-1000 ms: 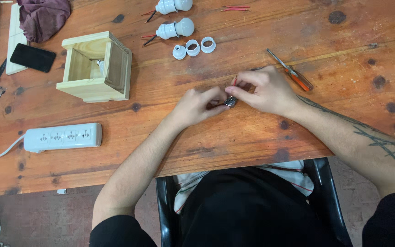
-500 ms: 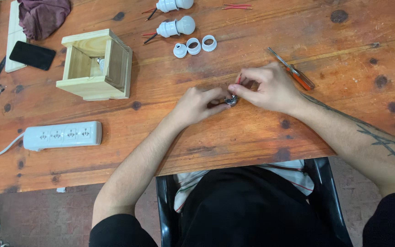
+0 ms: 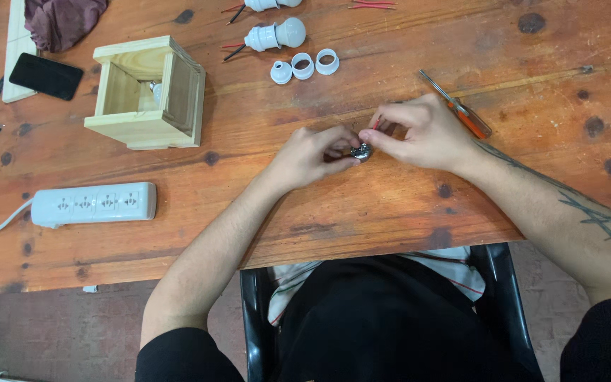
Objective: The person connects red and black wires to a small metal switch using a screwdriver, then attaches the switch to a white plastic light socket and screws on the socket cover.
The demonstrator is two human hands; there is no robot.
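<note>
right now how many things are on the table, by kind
white bulbs: 2
white rings: 3
wooden box: 1
power strip: 1
black phone: 1
screwdriver: 1
maroon cloth: 1
small metal part in both hands: 1
total: 11

I see even, warm overhead light on the wooden table (image 3: 404, 212), soft shadows, no glare, sharp focus throughout.

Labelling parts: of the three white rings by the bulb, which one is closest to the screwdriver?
The rightmost white ring of the row. The middle ring and the capped left one lie further from the orange-handled screwdriver, towards the bulb.
</note>
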